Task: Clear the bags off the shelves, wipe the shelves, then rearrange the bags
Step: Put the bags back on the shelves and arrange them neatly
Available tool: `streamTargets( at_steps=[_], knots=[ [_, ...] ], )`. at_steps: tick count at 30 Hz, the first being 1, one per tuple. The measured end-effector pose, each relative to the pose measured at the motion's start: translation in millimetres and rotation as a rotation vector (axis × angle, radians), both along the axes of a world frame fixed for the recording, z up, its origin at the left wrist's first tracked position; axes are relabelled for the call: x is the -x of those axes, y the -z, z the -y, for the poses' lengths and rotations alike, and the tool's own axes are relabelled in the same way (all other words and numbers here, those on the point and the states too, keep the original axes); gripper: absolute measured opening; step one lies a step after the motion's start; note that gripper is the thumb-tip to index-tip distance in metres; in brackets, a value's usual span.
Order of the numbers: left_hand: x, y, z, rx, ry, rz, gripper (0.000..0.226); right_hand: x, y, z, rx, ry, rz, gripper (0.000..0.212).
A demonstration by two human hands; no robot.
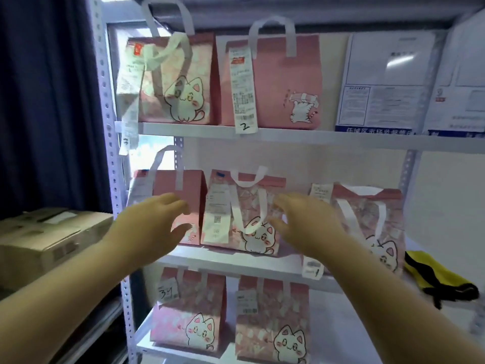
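Head view: a white shelving unit (288, 139) carries pink bags (283, 82) on three levels. On the middle shelf (236, 261) the centre bag (259, 240) stands upright between the left hand (154, 222) and right hand (307, 222), both with fingers spread, gripping nothing.

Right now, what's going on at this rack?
A person reaches both hands toward the middle shelf: left hand at the plain pink bag, right hand at the cat bag beside it. Both hands are open, gripping nothing. The upper shelf and lower shelf hold bags too, so clearing looks not yet begun.
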State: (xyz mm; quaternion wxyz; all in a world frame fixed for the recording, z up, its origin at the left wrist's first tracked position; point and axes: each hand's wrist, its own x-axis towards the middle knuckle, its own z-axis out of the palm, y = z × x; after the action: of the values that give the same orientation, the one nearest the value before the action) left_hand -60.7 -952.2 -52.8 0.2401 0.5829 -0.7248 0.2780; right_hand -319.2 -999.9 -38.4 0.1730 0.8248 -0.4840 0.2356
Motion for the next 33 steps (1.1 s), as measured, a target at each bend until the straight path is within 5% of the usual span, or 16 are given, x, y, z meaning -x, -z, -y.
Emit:
streamTargets(
  at_steps=[20, 33],
  knots=[
    [-160, -116, 79, 0.133, -0.175, -0.099, 0.034, -157, -140, 94, 0.284, -0.159, 0.293, 0.043],
    [-198, -159, 186, 0.208, -0.227, -0.233, 0.054, -198, -183, 177, 0.167, -0.069, 0.313, 0.057]
  ],
)
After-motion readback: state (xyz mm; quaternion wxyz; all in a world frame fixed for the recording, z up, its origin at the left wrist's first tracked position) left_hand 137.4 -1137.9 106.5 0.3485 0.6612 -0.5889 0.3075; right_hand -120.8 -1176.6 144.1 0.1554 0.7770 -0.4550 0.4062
